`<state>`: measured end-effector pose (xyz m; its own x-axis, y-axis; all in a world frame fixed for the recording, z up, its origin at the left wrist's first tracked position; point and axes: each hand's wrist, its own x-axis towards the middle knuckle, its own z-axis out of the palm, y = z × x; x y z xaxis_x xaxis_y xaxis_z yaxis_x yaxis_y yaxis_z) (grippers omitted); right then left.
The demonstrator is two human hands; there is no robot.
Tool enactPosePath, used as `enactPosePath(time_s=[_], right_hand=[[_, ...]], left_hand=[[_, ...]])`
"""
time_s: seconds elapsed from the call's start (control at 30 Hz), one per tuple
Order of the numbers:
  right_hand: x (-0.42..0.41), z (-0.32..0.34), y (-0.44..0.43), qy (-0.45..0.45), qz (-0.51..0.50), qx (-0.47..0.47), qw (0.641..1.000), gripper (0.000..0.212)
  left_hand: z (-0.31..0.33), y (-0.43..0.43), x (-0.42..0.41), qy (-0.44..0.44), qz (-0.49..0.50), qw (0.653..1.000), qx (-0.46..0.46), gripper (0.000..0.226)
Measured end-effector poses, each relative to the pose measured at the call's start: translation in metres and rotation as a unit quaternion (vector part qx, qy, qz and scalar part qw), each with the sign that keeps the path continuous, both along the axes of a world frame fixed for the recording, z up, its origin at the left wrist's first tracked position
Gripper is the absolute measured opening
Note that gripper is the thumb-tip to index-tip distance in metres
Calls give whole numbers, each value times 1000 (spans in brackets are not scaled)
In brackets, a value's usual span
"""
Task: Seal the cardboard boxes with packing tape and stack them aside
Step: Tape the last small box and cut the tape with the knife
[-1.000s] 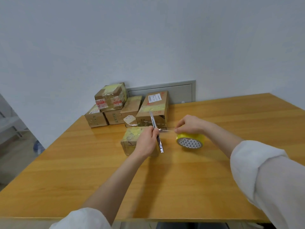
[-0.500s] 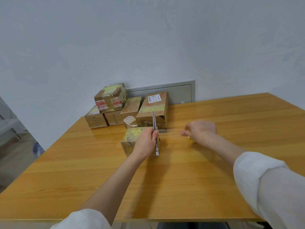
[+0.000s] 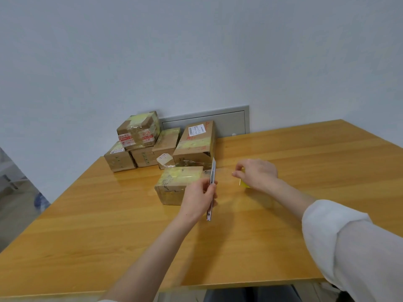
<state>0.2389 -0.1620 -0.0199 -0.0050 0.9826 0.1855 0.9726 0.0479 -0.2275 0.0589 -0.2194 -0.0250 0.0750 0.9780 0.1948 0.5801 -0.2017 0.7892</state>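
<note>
I see L hand (image 3: 197, 200) gripping slim silver knife (image 3: 212, 182), axis 12-6; brown cardboard box (image 3: 177, 185) at its 9, R hand (image 3: 258, 174) clutching yellow tape roll (image 3: 245, 184) at 3.

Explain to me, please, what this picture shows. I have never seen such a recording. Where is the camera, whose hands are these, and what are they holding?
There is no machine here: a person works with bare hands. The camera sits on the person's head and looks forward and down, so both arms enter from the bottom. The left hand grips a long, thin utility knife. The right hand seems to hold a yellow tape roll, of which only an edge shows. On the wooden table, beside the left hand, lies a small cardboard box with yellowish tape on top. Behind it, near the wall, stand several taped boxes, one stacked on others.
</note>
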Motion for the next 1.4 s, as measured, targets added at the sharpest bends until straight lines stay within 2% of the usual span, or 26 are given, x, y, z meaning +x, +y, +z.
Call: enactPosePath(time_s=[0.1, 0.4, 0.5, 0.63, 0.83, 1.4], right_hand=[[-2, 1, -1, -2, 4, -4, 1000, 28], [-6, 2, -2, -12, -1, -8, 1000, 31], [-6, 0, -1, -13, 3, 2, 1000, 28], [-5, -1, -1, -7, 8, 6, 1000, 26], [-5, 0, -2, -9, 7, 2, 1000, 25], [-5, -4, -2, -30, 22, 35, 999, 26]], left_hand=[[-6, -2, -2, 21, 3, 1000, -8, 18], [-8, -11, -5, -5, 15, 999, -31, 23], [-14, -12, -5, 65, 35, 997, 9, 25], [-20, -14, 0, 121, 36, 992, 6, 27], [-14, -12, 15, 163, 40, 986, 13, 29], [-16, 7, 30, 199, 53, 975, -87, 29]])
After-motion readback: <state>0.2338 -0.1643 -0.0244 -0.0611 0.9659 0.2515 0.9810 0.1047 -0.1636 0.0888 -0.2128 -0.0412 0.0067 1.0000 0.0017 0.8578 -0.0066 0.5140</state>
